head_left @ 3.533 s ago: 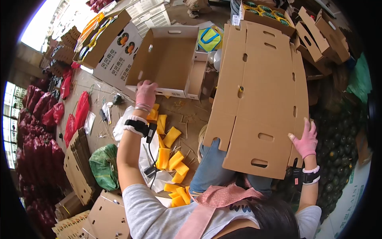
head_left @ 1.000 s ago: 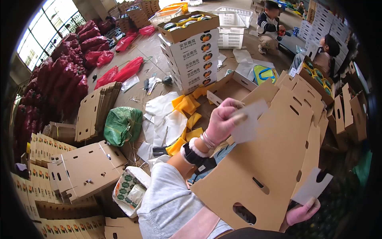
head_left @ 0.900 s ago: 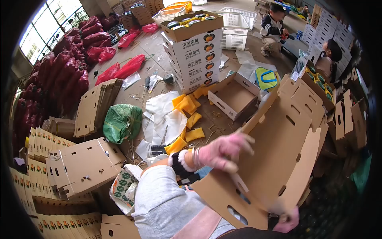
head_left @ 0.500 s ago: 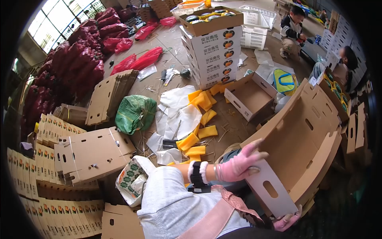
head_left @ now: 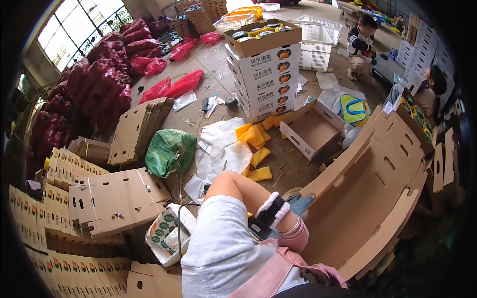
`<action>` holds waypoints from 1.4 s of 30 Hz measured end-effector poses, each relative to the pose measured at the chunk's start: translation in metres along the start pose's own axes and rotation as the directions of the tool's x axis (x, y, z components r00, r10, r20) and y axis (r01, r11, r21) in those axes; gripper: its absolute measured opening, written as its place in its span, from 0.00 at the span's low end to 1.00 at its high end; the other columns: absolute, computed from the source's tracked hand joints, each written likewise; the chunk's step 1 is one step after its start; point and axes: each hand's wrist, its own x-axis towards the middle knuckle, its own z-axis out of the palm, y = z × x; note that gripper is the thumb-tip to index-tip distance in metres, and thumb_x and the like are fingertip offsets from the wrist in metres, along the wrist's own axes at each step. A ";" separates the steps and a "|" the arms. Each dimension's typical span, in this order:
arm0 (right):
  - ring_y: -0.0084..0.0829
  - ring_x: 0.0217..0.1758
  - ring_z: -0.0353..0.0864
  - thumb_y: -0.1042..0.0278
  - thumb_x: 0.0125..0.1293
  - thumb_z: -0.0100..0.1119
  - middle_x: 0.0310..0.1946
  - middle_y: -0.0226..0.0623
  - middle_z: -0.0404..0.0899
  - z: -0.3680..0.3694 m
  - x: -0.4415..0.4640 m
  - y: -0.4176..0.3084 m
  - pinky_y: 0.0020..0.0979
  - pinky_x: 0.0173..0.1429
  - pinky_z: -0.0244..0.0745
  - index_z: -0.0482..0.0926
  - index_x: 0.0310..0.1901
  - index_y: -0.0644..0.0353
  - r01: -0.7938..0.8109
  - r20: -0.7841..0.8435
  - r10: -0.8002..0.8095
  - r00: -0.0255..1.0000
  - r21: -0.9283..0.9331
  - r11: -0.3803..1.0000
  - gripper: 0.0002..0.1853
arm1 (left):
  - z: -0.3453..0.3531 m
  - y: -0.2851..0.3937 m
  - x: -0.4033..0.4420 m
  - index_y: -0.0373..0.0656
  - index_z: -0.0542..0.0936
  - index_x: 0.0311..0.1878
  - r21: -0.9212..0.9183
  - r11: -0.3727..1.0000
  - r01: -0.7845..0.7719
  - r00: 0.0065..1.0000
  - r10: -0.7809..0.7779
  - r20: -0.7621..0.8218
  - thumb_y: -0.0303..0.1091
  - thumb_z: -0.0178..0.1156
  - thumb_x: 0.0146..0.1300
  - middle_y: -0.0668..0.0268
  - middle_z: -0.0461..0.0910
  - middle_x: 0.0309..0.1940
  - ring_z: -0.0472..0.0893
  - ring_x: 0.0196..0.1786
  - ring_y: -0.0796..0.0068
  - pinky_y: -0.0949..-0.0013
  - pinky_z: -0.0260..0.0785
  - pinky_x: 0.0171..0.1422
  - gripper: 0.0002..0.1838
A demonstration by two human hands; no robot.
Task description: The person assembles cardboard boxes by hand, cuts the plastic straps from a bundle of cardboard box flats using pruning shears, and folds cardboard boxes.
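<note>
My left hand (head_left: 295,237), in a pink glove with a dark band at the wrist, is bent down toward my lap. Its fingers are hidden behind the glove cuff and pink apron (head_left: 263,273). Beside it lies a large, partly folded cardboard box blank (head_left: 357,208) with slotted handle holes, its long sides curving upward. I cannot make out whether the left hand touches it. My right hand does not show clearly; a bit of pink cloth at the lower edge cannot be told apart from the apron.
A stack of printed white cartons (head_left: 266,84) carries an open box of netted squashes (head_left: 263,32). An open cardboard tray (head_left: 313,131) stands nearby. Yellow foam sleeves (head_left: 256,136), a green sack (head_left: 170,151) and flat cartons (head_left: 119,201) lie around. Two other people sit at the right.
My left hand has left the box's white end panel and drawn back down toward my lap. The right hand has dropped from clear sight, and the white end panel no longer shows.
</note>
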 end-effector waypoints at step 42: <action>0.24 0.41 0.76 0.77 0.59 0.48 0.39 0.32 0.76 -0.090 -0.063 0.195 0.23 0.48 0.72 0.72 0.47 0.60 0.837 -0.773 0.591 0.231 0.467 0.284 0.13 | -0.060 -0.250 -0.034 0.44 0.71 0.52 -0.578 0.475 -0.663 0.017 -0.763 -0.647 0.34 0.67 0.49 0.67 0.73 0.46 0.71 0.47 0.75 0.72 0.66 0.53 0.25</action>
